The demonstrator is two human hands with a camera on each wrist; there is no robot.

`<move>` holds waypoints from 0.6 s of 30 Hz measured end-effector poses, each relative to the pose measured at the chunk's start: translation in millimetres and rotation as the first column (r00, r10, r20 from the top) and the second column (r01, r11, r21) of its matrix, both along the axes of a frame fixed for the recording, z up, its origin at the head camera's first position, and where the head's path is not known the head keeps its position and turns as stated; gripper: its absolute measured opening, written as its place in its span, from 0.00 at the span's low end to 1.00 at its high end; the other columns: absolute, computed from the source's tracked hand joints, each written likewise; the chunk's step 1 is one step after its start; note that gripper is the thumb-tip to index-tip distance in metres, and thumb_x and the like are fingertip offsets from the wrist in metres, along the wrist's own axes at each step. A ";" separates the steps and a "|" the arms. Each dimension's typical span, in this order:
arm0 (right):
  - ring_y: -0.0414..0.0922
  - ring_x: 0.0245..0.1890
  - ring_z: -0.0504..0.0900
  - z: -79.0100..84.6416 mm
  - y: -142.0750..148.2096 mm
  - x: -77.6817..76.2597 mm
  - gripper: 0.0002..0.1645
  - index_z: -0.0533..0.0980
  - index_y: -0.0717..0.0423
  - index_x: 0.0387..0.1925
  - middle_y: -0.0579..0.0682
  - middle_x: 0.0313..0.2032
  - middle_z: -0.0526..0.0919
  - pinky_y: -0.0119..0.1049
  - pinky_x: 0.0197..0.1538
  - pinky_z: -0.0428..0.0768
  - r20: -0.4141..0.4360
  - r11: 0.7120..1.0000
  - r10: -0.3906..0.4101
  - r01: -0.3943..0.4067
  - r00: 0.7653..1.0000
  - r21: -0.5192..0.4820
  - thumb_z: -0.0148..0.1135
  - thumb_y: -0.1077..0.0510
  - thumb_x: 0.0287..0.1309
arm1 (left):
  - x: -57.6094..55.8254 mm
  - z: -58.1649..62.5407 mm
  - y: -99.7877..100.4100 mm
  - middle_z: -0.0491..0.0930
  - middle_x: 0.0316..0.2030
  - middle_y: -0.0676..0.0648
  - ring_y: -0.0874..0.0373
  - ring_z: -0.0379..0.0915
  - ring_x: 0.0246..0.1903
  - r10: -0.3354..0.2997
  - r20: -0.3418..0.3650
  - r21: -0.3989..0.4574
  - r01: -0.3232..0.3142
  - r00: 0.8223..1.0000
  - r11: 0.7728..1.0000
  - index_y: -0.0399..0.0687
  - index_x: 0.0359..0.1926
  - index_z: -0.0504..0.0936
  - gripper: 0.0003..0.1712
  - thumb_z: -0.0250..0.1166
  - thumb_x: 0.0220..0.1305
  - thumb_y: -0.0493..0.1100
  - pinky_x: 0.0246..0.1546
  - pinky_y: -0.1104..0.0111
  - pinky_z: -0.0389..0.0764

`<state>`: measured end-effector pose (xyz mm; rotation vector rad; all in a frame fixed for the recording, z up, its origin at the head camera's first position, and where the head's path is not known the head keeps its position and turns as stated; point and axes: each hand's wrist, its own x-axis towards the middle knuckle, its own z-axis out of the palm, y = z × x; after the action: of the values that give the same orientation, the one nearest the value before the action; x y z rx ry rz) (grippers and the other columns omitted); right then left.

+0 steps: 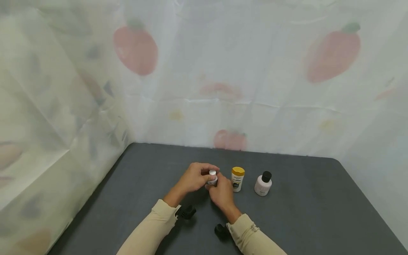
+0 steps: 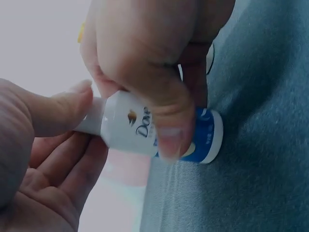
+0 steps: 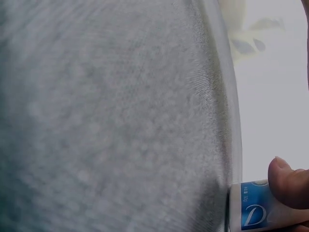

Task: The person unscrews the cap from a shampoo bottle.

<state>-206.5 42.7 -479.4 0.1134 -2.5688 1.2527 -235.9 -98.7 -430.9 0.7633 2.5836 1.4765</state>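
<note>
Dove bottle (image 2: 126, 123) held upright between the fingers: body grasped by the right hand (image 1: 222, 194), cap (image 1: 212, 172) pinched by the left hand (image 1: 193, 179). Slip or tilt could be caused by uneven force. Yellow-capped bottle (image 1: 237, 179), just right of the fingers, could be knocked by a jerk; black-capped bottle (image 1: 262, 188), farther right, less exposed.

Your landmark is the yellow-capped bottle (image 1: 237, 182), upright on the dark grey table (image 1: 306, 212). To its right — near it, yet apart — you have a pale black-capped bottle (image 1: 262, 187), also upright. Well behind that landmark, past the table's far edge, you see a whitish sheet (image 1: 255, 63) with red fruit prints (image 1: 137, 50); well to the landmark's left, yellowish sheeting (image 1: 41, 102) with darker patches.
</note>
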 end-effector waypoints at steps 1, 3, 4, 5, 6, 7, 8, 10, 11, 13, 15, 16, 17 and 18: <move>0.57 0.39 0.90 0.5 0.4 0.4 0.22 0.82 0.64 0.48 0.61 0.40 0.90 0.53 0.44 0.87 0.002 1.000 0.008 -0.008 1.000 -0.007 0.78 0.63 0.51 | 0.5 0.6 -0.3 0.88 0.55 0.45 0.50 0.85 0.56 0.004 0.003 -0.002 -0.004 1.000 1.000 0.45 0.57 0.88 0.15 0.67 0.71 0.36 0.55 0.61 0.87; 0.56 0.40 0.90 2.0 1.2 1.4 0.24 0.81 0.64 0.50 0.61 0.41 0.90 0.52 0.43 0.88 0.006 0.999 0.027 -0.026 1.000 -0.019 0.78 0.63 0.51 | 1.6 2.1 -0.6 0.89 0.53 0.46 0.51 0.86 0.54 0.021 -0.008 -0.005 -0.021 1.000 1.000 0.48 0.54 0.89 0.14 0.68 0.70 0.35 0.52 0.61 0.88; 0.56 0.40 0.90 2.8 1.7 1.7 0.24 0.81 0.64 0.50 0.61 0.41 0.90 0.51 0.43 0.88 0.006 0.999 0.037 -0.037 0.999 -0.027 0.78 0.63 0.51 | 2.1 3.0 -0.8 0.89 0.52 0.46 0.51 0.87 0.53 0.031 -0.012 -0.003 -0.031 0.999 1.000 0.49 0.53 0.90 0.13 0.68 0.70 0.35 0.51 0.62 0.88; 0.55 0.40 0.90 3.8 2.2 1.8 0.24 0.81 0.63 0.50 0.61 0.41 0.90 0.50 0.42 0.88 0.005 0.998 0.045 -0.045 0.999 -0.035 0.78 0.63 0.52 | 2.3 3.8 -0.8 0.89 0.51 0.46 0.51 0.87 0.52 0.036 -0.020 0.009 -0.036 0.999 0.999 0.50 0.52 0.90 0.13 0.68 0.70 0.35 0.49 0.63 0.88; 0.54 0.39 0.90 5.0 2.6 1.8 0.23 0.81 0.63 0.51 0.60 0.42 0.90 0.49 0.41 0.88 0.003 0.998 0.052 -0.052 0.999 -0.043 0.78 0.62 0.52 | 2.7 5.2 -0.8 0.90 0.51 0.46 0.52 0.87 0.51 0.042 -0.028 0.018 -0.042 0.999 0.999 0.51 0.51 0.91 0.12 0.69 0.69 0.35 0.48 0.63 0.88; 0.53 0.39 0.90 6.0 3.1 1.7 0.23 0.81 0.62 0.51 0.60 0.42 0.90 0.48 0.41 0.87 -0.001 0.997 0.059 -0.059 0.998 -0.049 0.77 0.62 0.53 | 3.2 6.7 -0.6 0.90 0.50 0.47 0.52 0.87 0.50 0.046 -0.034 0.027 -0.045 0.998 0.999 0.51 0.51 0.91 0.12 0.69 0.69 0.36 0.47 0.64 0.88; 0.52 0.39 0.89 7.3 3.6 1.8 0.23 0.81 0.61 0.52 0.60 0.42 0.90 0.47 0.40 0.87 -0.007 0.997 0.064 -0.065 0.998 -0.050 0.77 0.62 0.54 | 3.5 8.5 -0.5 0.90 0.50 0.47 0.52 0.87 0.50 0.048 -0.040 0.040 -0.047 0.998 0.998 0.52 0.50 0.91 0.12 0.69 0.69 0.36 0.47 0.65 0.88; 0.51 0.38 0.89 10.9 4.4 2.4 0.23 0.81 0.60 0.53 0.59 0.42 0.90 0.45 0.39 0.87 -0.020 0.996 0.075 -0.076 0.997 -0.053 0.76 0.61 0.56 | 4.8 12.4 -0.4 0.90 0.50 0.46 0.52 0.87 0.49 0.052 -0.051 0.061 -0.049 0.997 0.997 0.51 0.51 0.91 0.12 0.69 0.69 0.36 0.46 0.66 0.88; 0.51 0.38 0.89 12.9 4.7 3.4 0.23 0.81 0.59 0.53 0.58 0.42 0.90 0.44 0.38 0.86 -0.024 0.996 0.077 -0.078 0.997 -0.051 0.76 0.60 0.57 | 5.6 14.4 -0.5 0.90 0.50 0.46 0.52 0.88 0.49 0.053 -0.057 0.071 -0.049 0.997 0.996 0.50 0.51 0.91 0.12 0.69 0.69 0.36 0.46 0.67 0.88; 0.50 0.37 0.89 17.5 5.1 6.2 0.22 0.81 0.59 0.53 0.58 0.41 0.90 0.43 0.37 0.86 -0.045 0.997 0.073 -0.075 0.996 -0.034 0.75 0.58 0.58 | 8.0 18.7 -0.6 0.90 0.50 0.46 0.52 0.88 0.49 0.060 -0.059 0.086 -0.055 0.996 0.995 0.48 0.52 0.90 0.12 0.69 0.69 0.37 0.46 0.68 0.88; 0.50 0.36 0.89 22.6 5.8 9.6 0.23 0.81 0.60 0.53 0.58 0.40 0.90 0.44 0.36 0.86 -0.077 0.998 0.063 -0.063 0.995 0.000 0.76 0.57 0.58 | 10.4 22.4 -0.6 0.90 0.49 0.46 0.52 0.88 0.49 0.068 -0.057 0.107 -0.062 0.996 0.992 0.46 0.52 0.90 0.13 0.69 0.69 0.36 0.46 0.68 0.88; 0.50 0.35 0.89 25.4 6.1 11.2 0.23 0.81 0.60 0.52 0.57 0.39 0.91 0.44 0.36 0.85 -0.093 0.998 0.054 -0.053 0.994 0.019 0.77 0.56 0.57 | 11.6 24.2 -0.3 0.91 0.49 0.45 0.52 0.88 0.49 0.074 -0.055 0.121 -0.067 0.996 0.990 0.45 0.52 0.90 0.13 0.69 0.69 0.36 0.46 0.69 0.88; 0.51 0.34 0.89 28.3 6.5 12.7 0.23 0.81 0.60 0.52 0.57 0.37 0.91 0.45 0.35 0.85 -0.109 0.998 0.045 -0.041 0.993 0.040 0.77 0.55 0.57 | 12.8 26.0 0.1 0.91 0.49 0.45 0.52 0.89 0.48 0.080 -0.052 0.135 -0.072 0.995 0.988 0.45 0.52 0.90 0.13 0.69 0.68 0.36 0.46 0.69 0.88; 0.51 0.33 0.89 31.1 7.0 13.7 0.24 0.82 0.60 0.51 0.58 0.37 0.91 0.46 0.35 0.85 -0.128 0.998 0.036 -0.028 0.991 0.060 0.78 0.55 0.56 | 14.2 27.9 0.7 0.91 0.48 0.45 0.52 0.89 0.48 0.087 -0.048 0.150 -0.079 0.995 0.986 0.45 0.52 0.90 0.13 0.70 0.68 0.36 0.46 0.69 0.88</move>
<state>-192.8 49.7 -448.3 0.2409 -2.5018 1.1424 -221.7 -98.0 -403.0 0.7283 2.5976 1.7109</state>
